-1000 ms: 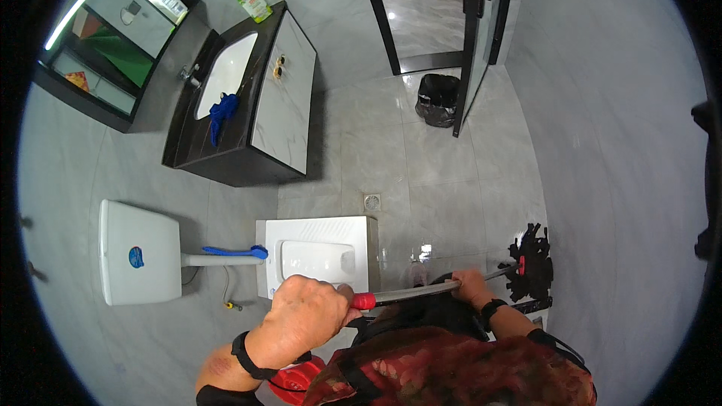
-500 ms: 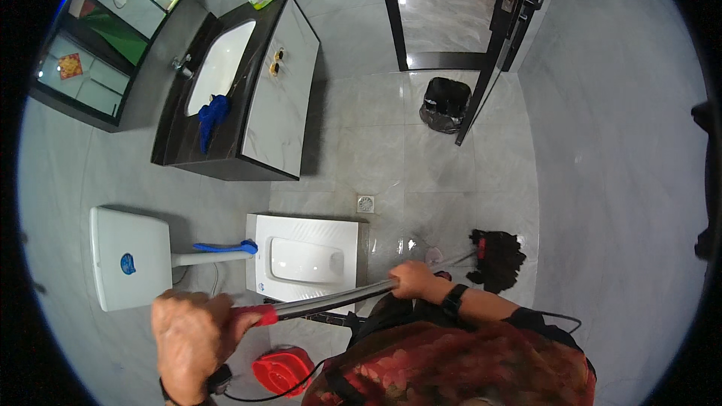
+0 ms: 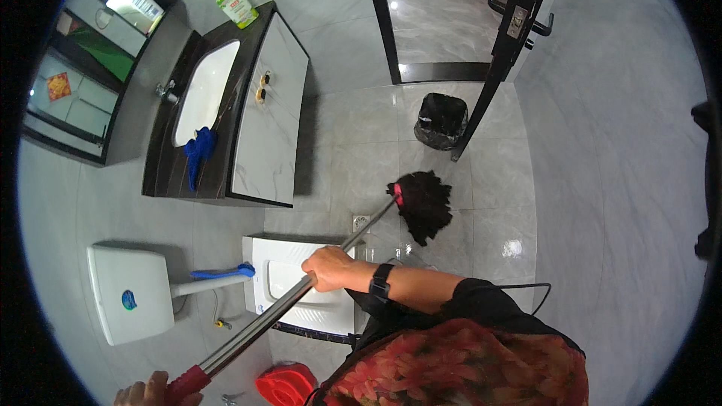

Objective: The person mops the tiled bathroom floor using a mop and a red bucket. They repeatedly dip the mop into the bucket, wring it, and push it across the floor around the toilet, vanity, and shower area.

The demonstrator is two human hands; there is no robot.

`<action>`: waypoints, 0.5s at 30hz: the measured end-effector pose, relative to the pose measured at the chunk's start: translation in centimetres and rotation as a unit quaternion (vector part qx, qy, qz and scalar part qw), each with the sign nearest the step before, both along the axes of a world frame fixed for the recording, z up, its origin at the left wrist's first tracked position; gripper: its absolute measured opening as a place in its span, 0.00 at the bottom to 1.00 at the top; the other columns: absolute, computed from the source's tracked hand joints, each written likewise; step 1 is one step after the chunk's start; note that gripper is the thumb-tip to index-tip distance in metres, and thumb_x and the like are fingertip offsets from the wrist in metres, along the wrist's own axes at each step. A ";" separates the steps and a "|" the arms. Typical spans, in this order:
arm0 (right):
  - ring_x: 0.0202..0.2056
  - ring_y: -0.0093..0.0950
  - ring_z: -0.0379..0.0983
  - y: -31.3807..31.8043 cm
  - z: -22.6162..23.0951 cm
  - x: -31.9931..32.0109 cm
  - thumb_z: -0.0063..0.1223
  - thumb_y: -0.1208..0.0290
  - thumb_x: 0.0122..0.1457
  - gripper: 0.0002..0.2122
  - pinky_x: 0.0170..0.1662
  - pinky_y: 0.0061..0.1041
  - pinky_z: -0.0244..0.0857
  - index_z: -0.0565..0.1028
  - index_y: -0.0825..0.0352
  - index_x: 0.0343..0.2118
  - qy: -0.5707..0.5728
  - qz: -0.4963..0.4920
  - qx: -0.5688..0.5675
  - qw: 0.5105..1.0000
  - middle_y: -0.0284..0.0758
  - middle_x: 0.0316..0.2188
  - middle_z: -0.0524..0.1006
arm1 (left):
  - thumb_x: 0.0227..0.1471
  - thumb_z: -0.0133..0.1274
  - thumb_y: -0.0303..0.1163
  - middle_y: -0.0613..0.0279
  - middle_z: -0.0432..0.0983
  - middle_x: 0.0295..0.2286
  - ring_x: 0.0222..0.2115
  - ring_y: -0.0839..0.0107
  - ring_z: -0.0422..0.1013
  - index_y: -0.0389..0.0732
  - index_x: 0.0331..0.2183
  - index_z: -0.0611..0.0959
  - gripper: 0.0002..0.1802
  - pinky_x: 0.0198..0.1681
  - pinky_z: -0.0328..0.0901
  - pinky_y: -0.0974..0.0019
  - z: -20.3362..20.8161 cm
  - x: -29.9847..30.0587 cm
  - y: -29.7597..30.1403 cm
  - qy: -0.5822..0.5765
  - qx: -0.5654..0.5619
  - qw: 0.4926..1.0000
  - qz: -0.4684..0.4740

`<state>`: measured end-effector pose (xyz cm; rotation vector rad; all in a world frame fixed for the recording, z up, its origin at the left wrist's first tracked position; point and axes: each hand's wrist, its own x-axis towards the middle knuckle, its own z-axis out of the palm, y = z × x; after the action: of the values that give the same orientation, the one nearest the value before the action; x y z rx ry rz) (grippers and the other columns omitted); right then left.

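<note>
A mop with a long silver handle (image 3: 259, 325) slants across the view from the lower left to the middle. My left hand (image 3: 148, 391) is closed around its red grip (image 3: 188, 383) at the lower edge, partly cut off by the frame. Farther up the handle, above the squat toilet (image 3: 263, 286), my right hand (image 3: 329, 268) wraps round the pole. The dark, shaggy mop head (image 3: 423, 207) lies spread on the grey tiled floor, right of the floor drain (image 3: 361, 222). Its red collar (image 3: 398, 194) joins it to the pole.
Beyond the mop head stands a black-lined bin (image 3: 441, 120) beside the open door (image 3: 496, 68). A sink cabinet (image 3: 271, 116) with a blue cloth (image 3: 198, 156) is at far left. A white cistern (image 3: 131, 293), blue brush (image 3: 222, 272) and red bucket (image 3: 286, 385) are near.
The mop head has swept from the right side toward the middle and farther away. My right hand moved left, and my left hand dropped toward the lower left, both keeping hold.
</note>
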<state>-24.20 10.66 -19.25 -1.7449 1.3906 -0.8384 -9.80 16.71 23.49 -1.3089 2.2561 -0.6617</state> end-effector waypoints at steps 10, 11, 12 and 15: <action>0.45 0.44 0.73 -5.8 -10.6 -5.9 0.61 0.58 0.48 0.20 0.46 0.40 0.68 0.75 0.66 0.40 0.030 -0.165 0.041 0.985 0.45 0.39 0.77 | 0.47 0.61 0.50 0.59 0.78 0.21 0.22 0.54 0.76 0.51 0.44 0.79 0.24 0.25 0.69 0.54 -8.0 4.0 -12.9 -0.050 0.097 0.993 0.032; 0.43 0.44 0.74 -5.5 -12.6 -7.3 0.60 0.58 0.48 0.19 0.44 0.40 0.69 0.76 0.67 0.38 0.023 -0.189 0.130 0.973 0.45 0.37 0.78 | 0.49 0.58 0.50 0.60 0.78 0.19 0.21 0.56 0.76 0.52 0.40 0.80 0.18 0.24 0.69 0.55 -8.4 4.7 -14.0 -0.030 0.085 0.996 0.007; 0.40 0.44 0.75 -5.3 -14.8 -9.0 0.60 0.57 0.48 0.18 0.43 0.40 0.69 0.77 0.67 0.36 0.006 -0.227 0.158 0.961 0.45 0.34 0.79 | 0.49 0.58 0.50 0.60 0.78 0.18 0.21 0.56 0.76 0.52 0.38 0.80 0.17 0.24 0.69 0.55 -9.1 5.2 -14.9 -0.060 0.086 0.994 0.019; 0.30 0.40 0.76 -5.2 -20.8 -15.4 0.56 0.59 0.53 0.15 0.34 0.36 0.70 0.76 0.68 0.32 -0.157 -0.341 0.265 0.888 0.43 0.27 0.79 | 0.48 0.57 0.49 0.59 0.77 0.18 0.19 0.57 0.76 0.53 0.32 0.80 0.13 0.23 0.69 0.54 -11.9 5.9 -17.5 -0.119 0.093 0.988 0.041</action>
<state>-39.64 5.45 -40.09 -0.6583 1.8073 -0.9255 -3.86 -0.82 11.59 -1.1592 2.0084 -0.5333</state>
